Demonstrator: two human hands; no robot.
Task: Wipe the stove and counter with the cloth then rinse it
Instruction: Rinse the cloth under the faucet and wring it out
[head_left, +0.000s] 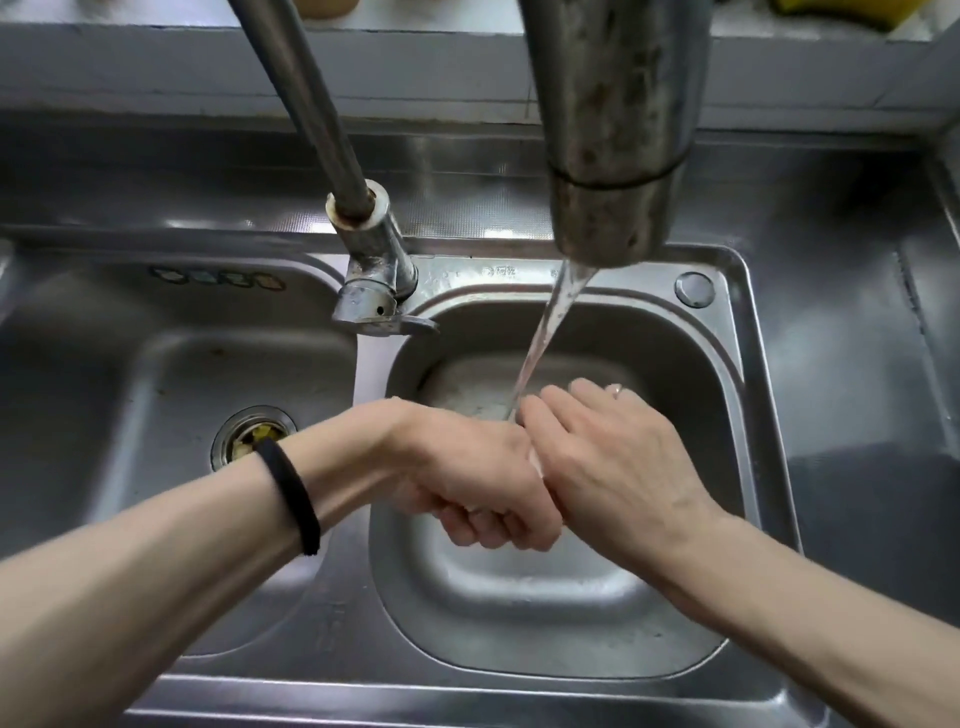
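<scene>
Both my hands meet over the right sink basin (730, 364), under a stream of water (540, 338) running from the big faucet spout (615, 156). My left hand (467, 478) is curled into a fist with its fingers tucked underneath. Pressed against it, my right hand (602, 457) has its fingers bent downward where the water lands. Only a thin pale sliver of the cloth (535, 461) shows between the two hands. The rest of the cloth is hidden inside their grip.
The faucet base with its lever (376, 291) stands on the divider between the basins. The left basin has a drain strainer (253, 434) with yellowish scraps. A steel counter (857, 312) lies to the right. Something yellow (841, 8) lies on the ledge behind.
</scene>
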